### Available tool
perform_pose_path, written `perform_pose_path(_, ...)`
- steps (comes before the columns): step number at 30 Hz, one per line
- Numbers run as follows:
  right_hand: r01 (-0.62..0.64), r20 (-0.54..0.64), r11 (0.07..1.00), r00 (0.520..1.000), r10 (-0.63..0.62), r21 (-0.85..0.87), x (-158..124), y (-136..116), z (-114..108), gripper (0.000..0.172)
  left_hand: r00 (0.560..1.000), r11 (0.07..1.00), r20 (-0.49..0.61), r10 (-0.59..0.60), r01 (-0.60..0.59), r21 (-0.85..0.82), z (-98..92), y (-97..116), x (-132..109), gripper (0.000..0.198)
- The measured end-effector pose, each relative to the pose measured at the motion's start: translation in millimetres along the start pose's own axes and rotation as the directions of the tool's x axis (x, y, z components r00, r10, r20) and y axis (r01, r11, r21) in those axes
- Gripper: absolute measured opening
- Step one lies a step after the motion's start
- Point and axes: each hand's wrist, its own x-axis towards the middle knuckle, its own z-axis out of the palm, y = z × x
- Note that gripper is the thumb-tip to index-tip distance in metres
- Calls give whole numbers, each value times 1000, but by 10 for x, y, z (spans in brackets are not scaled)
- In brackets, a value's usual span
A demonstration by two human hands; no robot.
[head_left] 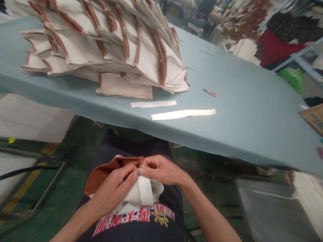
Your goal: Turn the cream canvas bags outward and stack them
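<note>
A cream fabric piece (131, 196) with a brown band (101, 176) lies bunched on my lap. My left hand (117, 185) pinches its upper edge, fingers closed. Beside it, fingertips touching or nearly so, my right hand (157, 169) is closed on the same edge and on the top of a white strip (145, 191) that hangs down over the fabric. On the table edge beyond lie a short white strip (153, 104) and a longer cream strip (184, 114). What exactly sits between the fingertips is too small to tell.
A large stack of cream pieces with brown edging (113, 43) fills the back left of the blue-green table (242, 111). Small pink-handled snips (210, 92) lie right of it. A cardboard box (314, 117) is at the far right; a grey board (272, 208) stands low right.
</note>
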Motion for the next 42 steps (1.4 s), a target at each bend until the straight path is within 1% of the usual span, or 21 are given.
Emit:
perform_pose_path(4, 2, -3, 1000, 1000, -2, -2, -19, -6, 3, 69, 1000, 1000, 3, -11, 11, 9, 0, 30, -4, 54)
perform_pose_path(8, 16, -12, 1000, 1000, -16, -6, -54, -30, -2, 68, 1000, 1000, 4, 4, -4, -3, -14, 79, -8, 52)
perform_pose_path(12, 58, -43, 997, 997, -60, -59, -111, -112, 4, 61, 999, 999, 14, 38, -38, -35, -69, 111, -15, 49)
perform_pose_path(16, 100, -59, 990, 993, -106, -100, -171, -221, 11, 56, 995, 999, 93, 29, -26, -33, -167, 155, -16, 50)
perform_pose_path(19, 124, -47, 982, 990, -132, -141, -209, -282, -5, 60, 988, 1000, 152, 9, -4, -29, -224, 225, -22, 53)
perform_pose_path(20, 132, -38, 979, 989, -140, -157, -222, -299, -15, 63, 988, 1000, 155, 12, -9, -21, -230, 251, -30, 54)
perform_pose_path(22, 149, -12, 972, 988, -153, -182, -249, -332, -33, 66, 989, 999, 143, 38, -35, -25, -221, 298, -56, 56)
perform_pose_path(23, 156, -1, 969, 987, -159, -191, -263, -347, -41, 67, 991, 998, 120, 54, -49, -47, -208, 316, -73, 58)
perform_pose_path(26, 174, 10, 959, 984, -176, -222, -293, -385, -50, 65, 998, 987, 0, 66, -65, -147, -159, 330, -120, 65)
perform_pose_path(27, 178, 8, 956, 983, -181, -232, -298, -392, -49, 65, 998, 985, -22, 62, -65, -160, -151, 319, -128, 67)
perform_pose_path(29, 185, 8, 950, 982, -190, -251, -300, -398, -44, 67, 997, 987, -17, 73, -75, -140, -152, 277, -122, 68)
perform_pose_path(32, 197, 2, 942, 979, -204, -270, -295, -399, -33, 67, 995, 991, 50, 81, -75, -108, -178, 194, -76, 67)
perform_pose_path(35, 208, 1, 937, 976, -217, -280, -294, -403, -17, 57, 994, 991, 109, 31, -17, -132, -188, 132, -35, 64)
perform_pose_path(39, 164, -4, 937, 985, -174, -309, -303, -421, 11, 30, 991, 987, 133, 20, 2, -163, -172, 81, -19, 69)
perform_pose_path(40, 150, -10, 934, 987, -162, -323, -306, -426, 17, 26, 990, 984, 139, 22, 3, -177, -169, 69, -18, 69)
perform_pose_path(42, 133, -23, 929, 988, -150, -346, -311, -433, 27, 24, 988, 978, 155, 21, 12, -207, -166, 48, -16, 66)
